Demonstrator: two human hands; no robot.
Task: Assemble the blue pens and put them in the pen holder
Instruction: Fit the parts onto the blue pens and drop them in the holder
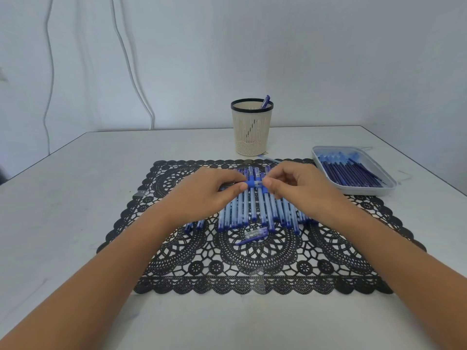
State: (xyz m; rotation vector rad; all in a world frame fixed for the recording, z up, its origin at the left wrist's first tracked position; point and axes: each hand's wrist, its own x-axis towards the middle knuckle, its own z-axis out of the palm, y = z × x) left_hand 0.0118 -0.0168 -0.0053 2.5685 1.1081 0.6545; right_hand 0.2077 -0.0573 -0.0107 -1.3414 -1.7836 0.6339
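A blue pen lies crosswise between my two hands above a row of pen barrels on the black lace mat. My left hand pinches its left end and my right hand pinches its right end. A loose pen cap lies on the mat in front of the row. The cream pen holder stands behind the mat with one blue pen leaning in it.
A pale tray at the right holds several dark blue refills. White cables hang down the wall at the back left. The table's far edge meets the wall behind the holder.
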